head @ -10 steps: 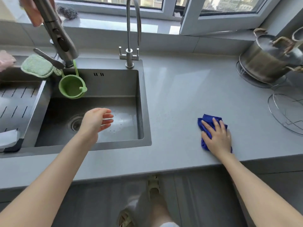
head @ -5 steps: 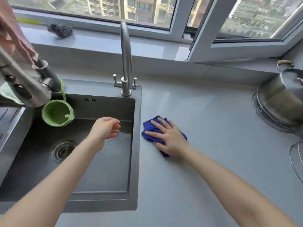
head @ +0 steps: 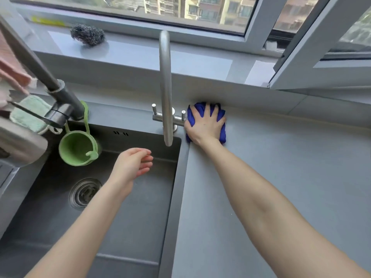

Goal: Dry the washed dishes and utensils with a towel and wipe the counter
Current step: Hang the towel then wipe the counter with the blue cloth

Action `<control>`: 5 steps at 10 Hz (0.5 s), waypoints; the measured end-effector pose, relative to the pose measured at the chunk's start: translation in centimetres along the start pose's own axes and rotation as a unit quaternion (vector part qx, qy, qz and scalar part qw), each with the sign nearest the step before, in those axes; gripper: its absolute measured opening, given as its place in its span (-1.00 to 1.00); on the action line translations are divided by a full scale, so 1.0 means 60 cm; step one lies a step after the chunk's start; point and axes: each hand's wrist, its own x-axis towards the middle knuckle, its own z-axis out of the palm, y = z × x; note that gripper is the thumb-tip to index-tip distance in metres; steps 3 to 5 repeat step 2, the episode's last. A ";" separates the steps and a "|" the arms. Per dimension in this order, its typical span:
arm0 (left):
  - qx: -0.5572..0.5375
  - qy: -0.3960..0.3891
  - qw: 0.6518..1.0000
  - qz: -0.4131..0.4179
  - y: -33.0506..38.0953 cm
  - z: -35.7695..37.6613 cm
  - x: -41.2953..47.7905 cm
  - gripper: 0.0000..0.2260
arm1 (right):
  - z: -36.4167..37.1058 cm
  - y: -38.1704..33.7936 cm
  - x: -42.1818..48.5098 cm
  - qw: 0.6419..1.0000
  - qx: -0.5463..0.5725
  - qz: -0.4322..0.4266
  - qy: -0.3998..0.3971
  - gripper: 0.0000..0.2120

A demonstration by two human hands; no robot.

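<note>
Pressing: right hand [head: 204, 125] splayed on crumpled blue cloth [head: 192, 116] | left hand [head: 132, 167] relaxed, empty | smooth grey counter [head: 281, 177]

I am watching my right grip [head: 204, 125] pressing the blue cloth [head: 222, 135] into a tight corner. The wall [head: 251, 95] under the window sill is blocking it at the back, and the slim tap [head: 165, 87] is standing just beside it on the left. Bare worktop [head: 291, 177] is stretching away to the right and towards me, giving room to pass. My left grip [head: 132, 167] is hovering over the sink [head: 176, 197]. There, a green cup [head: 77, 149] hanging from the dark tap [head: 66, 101] is crowding the basin's back left corner. The open window sash [head: 301, 57] is jutting inward above the sill.
</note>
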 end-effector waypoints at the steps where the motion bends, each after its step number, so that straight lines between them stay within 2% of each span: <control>1: 0.001 -0.007 1.000 0.005 0.008 0.001 -0.011 -0.87 | -0.018 0.001 -0.007 1.000 0.012 -0.012 -0.024 -0.41; 2: 0.007 -0.014 1.000 0.012 0.025 -0.005 -0.026 -0.86 | -0.055 0.010 -0.041 0.996 0.071 -0.036 0.037 -0.49; 5: 0.007 -0.014 1.000 0.012 0.025 -0.005 -0.026 -0.86 | -0.055 0.010 -0.041 0.996 0.071 -0.036 0.037 -0.49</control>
